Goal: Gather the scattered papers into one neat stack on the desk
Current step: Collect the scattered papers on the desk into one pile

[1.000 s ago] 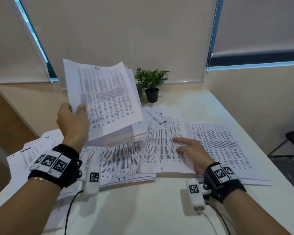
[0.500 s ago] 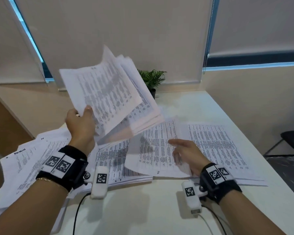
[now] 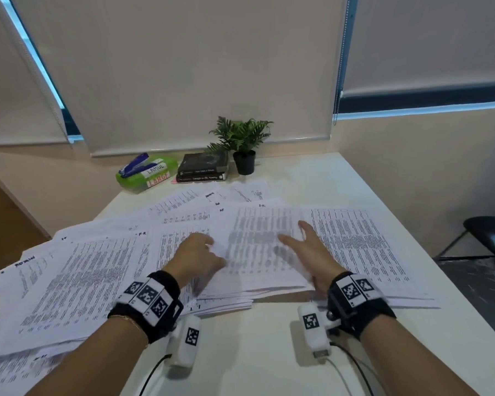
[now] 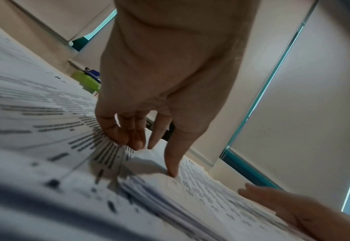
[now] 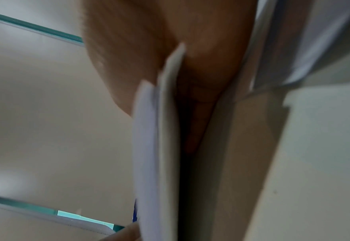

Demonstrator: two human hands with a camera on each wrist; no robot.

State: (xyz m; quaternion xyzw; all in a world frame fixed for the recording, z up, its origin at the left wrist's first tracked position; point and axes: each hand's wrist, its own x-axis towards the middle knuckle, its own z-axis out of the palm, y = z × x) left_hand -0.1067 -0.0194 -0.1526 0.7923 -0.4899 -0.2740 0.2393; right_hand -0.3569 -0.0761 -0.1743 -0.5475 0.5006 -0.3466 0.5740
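Note:
Printed sheets lie scattered over the white desk: a wide fan at the left, some at the back, one at the right. A thick paper stack lies in the middle on top of them. My left hand holds its left edge, with curled fingers at a raised corner and the thumb pressed on top. My right hand holds the right edge. Its thumb lies on top, and the sheets' edge sits in the crook against the palm.
At the back of the desk stand a green box with a blue stapler on it, two dark books and a small potted plant. A black chair stands beyond the right desk edge. Bare desk shows in front of the papers.
My left hand brought the bundle it held in the air down onto the sheets in the middle. My right hand moved from flat on those sheets to the stack's right edge.

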